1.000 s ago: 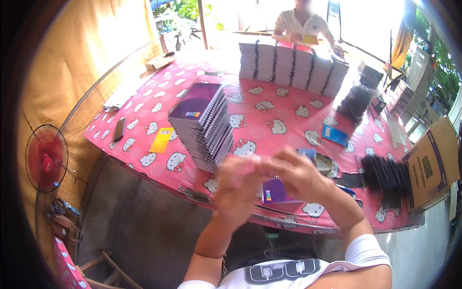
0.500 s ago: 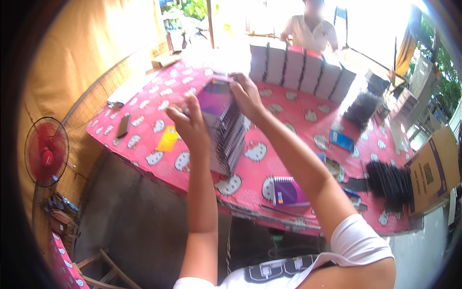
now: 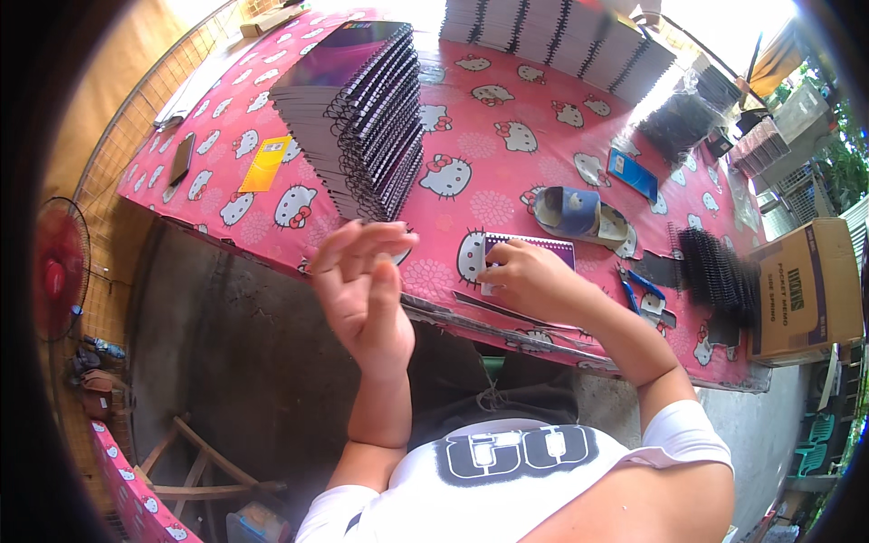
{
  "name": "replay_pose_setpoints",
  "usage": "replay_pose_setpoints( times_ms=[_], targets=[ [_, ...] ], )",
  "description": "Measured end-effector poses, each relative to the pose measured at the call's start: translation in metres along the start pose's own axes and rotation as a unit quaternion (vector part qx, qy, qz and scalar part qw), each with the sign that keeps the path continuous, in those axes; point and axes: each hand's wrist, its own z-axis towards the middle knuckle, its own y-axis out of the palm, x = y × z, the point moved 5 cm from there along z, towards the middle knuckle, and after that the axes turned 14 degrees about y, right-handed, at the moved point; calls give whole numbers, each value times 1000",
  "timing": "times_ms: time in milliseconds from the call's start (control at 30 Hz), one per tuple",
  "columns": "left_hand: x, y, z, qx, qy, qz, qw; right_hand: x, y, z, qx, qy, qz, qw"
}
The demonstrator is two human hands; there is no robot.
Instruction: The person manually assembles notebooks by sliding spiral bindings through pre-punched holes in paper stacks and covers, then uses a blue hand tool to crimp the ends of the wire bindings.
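Note:
My right hand is over a purple spiral notebook lying near the table's front edge, its fingers curled onto the notebook's left part. The hand covers most of the cover. My left hand is raised in front of the table edge, palm up, fingers apart and empty. Beyond it rises a tall, slightly leaning stack of purple-covered spiral notebooks, with black wire coils along its right side. Neither hand touches the stack.
On the pink table are a yellow card, a phone, a blue slipper, a blue packet, blue-handled pliers, black coils and a row of thick page stacks. A cardboard box stands right.
Both hands have left the notebook stack, which now stands free. My right hand has come down to the purple notebook at the front edge; my left has drawn back. The view has tilted down.

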Motion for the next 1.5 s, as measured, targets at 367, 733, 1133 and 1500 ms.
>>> replay_pose_setpoints(
  times_ms=[367, 733, 1133, 1500],
  targets=[
    [-22, 10, -31, 3, -172, -29, 985, -1, -7, 1, 13, -40, -2, 999],
    [-26, 9, -43, 21, -227, -28, 973, -3, 0, -3, 56, -44, -31, 997],
    [-37, 8, -55, 21, -273, -5, 962, 8, -8, 3, 1, -43, 61, 997],
    [-101, 58, -80, -23, -571, -150, 807, 34, -37, -54, 294, 90, 328, 893]
  ],
)
